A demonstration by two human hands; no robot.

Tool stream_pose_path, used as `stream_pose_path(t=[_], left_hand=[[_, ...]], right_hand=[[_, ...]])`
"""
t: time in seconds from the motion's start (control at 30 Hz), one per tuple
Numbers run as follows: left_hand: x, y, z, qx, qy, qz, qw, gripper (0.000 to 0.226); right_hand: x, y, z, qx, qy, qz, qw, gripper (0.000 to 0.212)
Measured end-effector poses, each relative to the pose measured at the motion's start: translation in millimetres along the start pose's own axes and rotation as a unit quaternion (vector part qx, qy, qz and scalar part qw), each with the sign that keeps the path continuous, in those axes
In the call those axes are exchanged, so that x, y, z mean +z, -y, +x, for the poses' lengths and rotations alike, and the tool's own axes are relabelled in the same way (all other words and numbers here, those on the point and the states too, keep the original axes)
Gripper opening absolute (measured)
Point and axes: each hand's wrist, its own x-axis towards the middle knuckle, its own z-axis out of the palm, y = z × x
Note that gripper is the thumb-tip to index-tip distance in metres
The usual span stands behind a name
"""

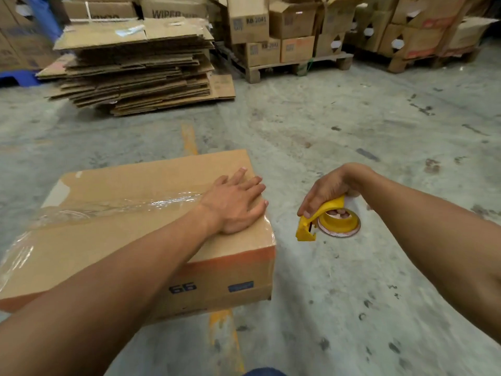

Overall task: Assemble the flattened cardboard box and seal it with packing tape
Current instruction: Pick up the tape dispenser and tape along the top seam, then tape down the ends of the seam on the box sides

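Box (pixel 151 240) sits on the concrete floor (pixel 352 131) at abt 8 o'clock from frame centre, flaps closed, top face up. Clear packing tape (pixel 122 206) runs along the centre seam of the top and wraps down over the left end; it looks wrinkled in spots. Your left hand (pixel 237 203) lies flat on the box top near its right end, fingers spread wide, palm down, pressing on the tape's right end w/ nothing gripped. Your right hand (pixel 326 189) is off the box at abt 4 o'clock, just beside the box's right edge but not touching it, closed around the yellow tape dispenser (pixel 325 219). Fingers go through the roll's core, thumb on the yellow guard; the cutter end points down-left toward the box corner. Dispenser is above the floor; can't tell if it touches.

Stack of flattened cartons (pixel 135 69) at abt 11 o'clock, well apart from the box. Pallets w/ stacked cartons (pixel 284 31) at 12 to 2 o'clock along the back. An orange floor line (pixel 189 139) passes under the box.
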Motion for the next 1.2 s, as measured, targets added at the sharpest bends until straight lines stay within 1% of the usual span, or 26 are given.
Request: stream_pose_path(t=[0.1,0.2,0.3,0.37,0.43,0.5,0.57,0.6,0.67,0.7,0.73,0.77,0.8,0.83,0.87,0.9,0.93,1.0,1.07,1.1,1.17,1.2], left_hand=[[-6,9,11,0.059,-0.028,0.047,0.997,0.056],[-2,13,21,0.095,-0.033,0.03,0.994,0.057],[5,12,27,0.102,-0.057,0.008,0.993,0.06],[5,10,31,0.097,-0.083,0.0,0.992,0.06],[7,10,35,0.105,-0.082,-0.012,0.991,0.06],[11,13,37,0.107,-0.075,-0.054,0.99,0.056],[11,17,36,0.084,-0.093,-0.143,0.982,0.049],[10,18,35,0.066,-0.119,-0.191,0.972,0.045],[-1,18,34,0.025,-0.193,-0.276,0.941,0.04],[-9,16,35,0.0,-0.216,-0.321,0.922,0.041],[-21,14,35,-0.027,-0.213,-0.382,0.899,0.045],[-35,11,32,-0.058,-0.178,-0.46,0.868,0.048],[-49,6,28,-0.09,-0.11,-0.542,0.828,0.052],[-61,3,24,-0.118,-0.022,-0.609,0.784,0.057],[-72,0,18,-0.136,0.063,-0.653,0.743,0.06],[-80,-2,13,-0.138,0.131,-0.677,0.711,0.063],[-85,-5,8,-0.133,0.177,-0.693,0.686,0.066],[-91,-10,1,-0.127,0.222,-0.718,0.647,0.068],[-92,-13,-3,-0.132,0.238,-0.745,0.609,0.065],[-92,-13,-4,-0.135,0.243,-0.758,0.589,0.061],[-91,-12,-5,-0.138,0.251,-0.78,0.557,0.049],[-91,-12,-5,-0.139,0.251,-0.787,0.546,0.041]], right_hand=[[3,14,-16,0.001,-0.017,-0.014,1.0,0.041],[8,15,-24,-0.006,-0.046,0.006,0.999,0.041],[16,8,-31,-0.024,-0.07,0.076,0.994,0.045],[22,6,-40,-0.051,-0.114,0.141,0.982,0.041],[29,5,-50,-0.095,-0.173,0.237,0.951,0.037],[38,3,-56,-0.157,-0.209,0.34,0.903,0.035],[51,-2,-59,-0.207,-0.22,0.435,0.848,0.034],[59,-6,-59,-0.231,-0.211,0.484,0.817,0.036],[68,-13,-57,-0.275,-0.17,0.575,0.751,0.047],[72,-16,-58,-0.292,-0.152,0.603,0.727,0.053],[74,-20,-59,-0.31,-0.137,0.613,0.714,0.057],[74,-21,-62,-0.33,-0.117,0.613,0.708,0.057],[73,-23,-64,-0.35,-0.094,0.609,0.705,0.056],[72,-24,-65,-0.366,-0.074,0.606,0.702,0.055],[70,-26,-65,-0.381,-0.055,0.604,0.697,0.053],[68,-28,-65,-0.395,-0.037,0.601,0.693,0.051],[66,-29,-64,-0.405,-0.024,0.597,0.692,0.049],[62,-27,-65,-0.412,-0.023,0.579,0.703,0.042],[60,-22,-68,-0.426,-0.02,0.534,0.73,0.03],[60,-21,-69,-0.427,-0.018,0.526,0.735,0.03],[56,-23,-68,-0.43,0.001,0.546,0.719,0.04],[54,-25,-67,-0.437,0.017,0.553,0.709,0.043]])
